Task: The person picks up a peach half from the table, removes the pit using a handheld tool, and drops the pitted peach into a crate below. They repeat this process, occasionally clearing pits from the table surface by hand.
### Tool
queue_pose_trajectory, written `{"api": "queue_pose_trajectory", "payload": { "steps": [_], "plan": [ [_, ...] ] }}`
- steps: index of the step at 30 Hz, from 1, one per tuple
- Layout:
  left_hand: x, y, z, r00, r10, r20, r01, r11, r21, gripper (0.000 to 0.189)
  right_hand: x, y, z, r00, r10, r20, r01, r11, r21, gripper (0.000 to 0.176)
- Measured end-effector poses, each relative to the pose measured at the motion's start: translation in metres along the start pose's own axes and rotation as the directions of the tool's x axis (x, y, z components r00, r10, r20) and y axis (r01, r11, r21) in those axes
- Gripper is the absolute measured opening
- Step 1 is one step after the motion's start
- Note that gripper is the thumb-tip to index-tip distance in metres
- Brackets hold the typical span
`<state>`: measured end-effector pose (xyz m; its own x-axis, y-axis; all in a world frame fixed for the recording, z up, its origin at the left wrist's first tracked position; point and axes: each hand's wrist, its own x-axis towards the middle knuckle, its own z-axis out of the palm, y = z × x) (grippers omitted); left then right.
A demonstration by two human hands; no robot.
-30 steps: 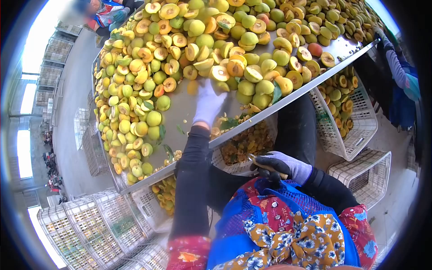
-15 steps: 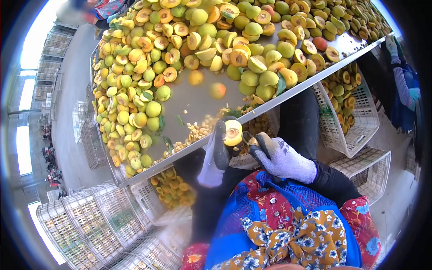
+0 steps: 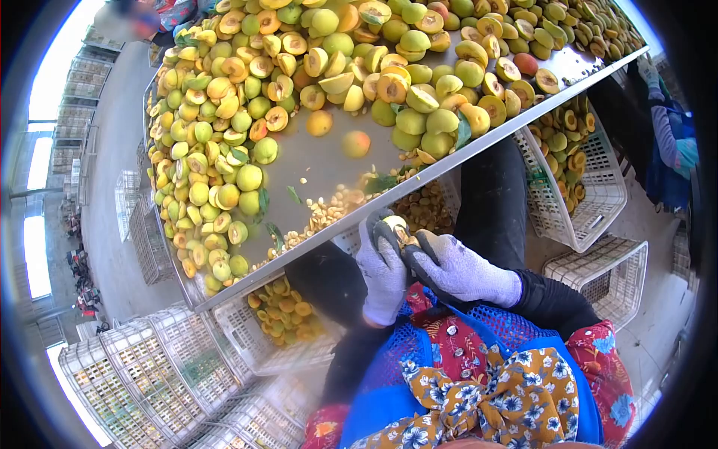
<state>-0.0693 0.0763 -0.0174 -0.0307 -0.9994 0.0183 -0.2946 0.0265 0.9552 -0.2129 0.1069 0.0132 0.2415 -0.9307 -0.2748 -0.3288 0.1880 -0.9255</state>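
Nearest, before the blue mesh apron: left hand, gloved, grip clenched around one yellow fruit, held just under the surface's near edge. Right hand, gloved, grip curled shut, fingertips touching the fruit from the right; whether it holds a blade cannot be told. The fruit is roundish, with no clear long axis, and the left hand is nearer it. Below: white crate with halved fruit. Right: slatted crate of halves, then an empty crate. Beyond: steel surface, pits along its edge and a heap of whole and halved fruit. Far right: another person's sleeve.
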Motion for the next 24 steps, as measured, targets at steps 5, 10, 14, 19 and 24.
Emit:
{"api": "queue_pose_trajectory", "payload": {
  "steps": [5,10,14,19,24],
  "plan": [
    [-0.001,0.006,0.001,1.0,-0.018,0.01,0.017,1.0,0.016,0.032,-0.001,0.006,-0.005,0.998,-0.05,0.029,0.048,0.998,0.042,0.034],
    [-0.003,0.001,0.001,0.983,-0.159,0.094,0.175,0.966,-0.192,0.035,-0.015,0.004,0.005,0.996,-0.053,-0.067,0.039,0.981,-0.188,0.029],
    [-0.007,0.002,0.002,0.983,-0.175,0.058,0.182,0.97,-0.164,0.036,-0.015,0.003,0.01,0.997,-0.035,-0.075,0.02,0.98,-0.198,0.026],
    [-0.016,0.009,0.003,0.994,-0.104,0.023,0.106,0.984,-0.145,0.031,-0.015,0.003,-0.006,0.994,-0.051,0.093,0.056,0.997,-0.048,0.029],
    [-0.016,0.008,0.004,0.999,-0.032,0.035,0.033,0.999,-0.029,0.032,-0.018,0.012,-0.003,0.992,-0.106,0.067,0.113,0.987,-0.111,0.03]
  ]
}}
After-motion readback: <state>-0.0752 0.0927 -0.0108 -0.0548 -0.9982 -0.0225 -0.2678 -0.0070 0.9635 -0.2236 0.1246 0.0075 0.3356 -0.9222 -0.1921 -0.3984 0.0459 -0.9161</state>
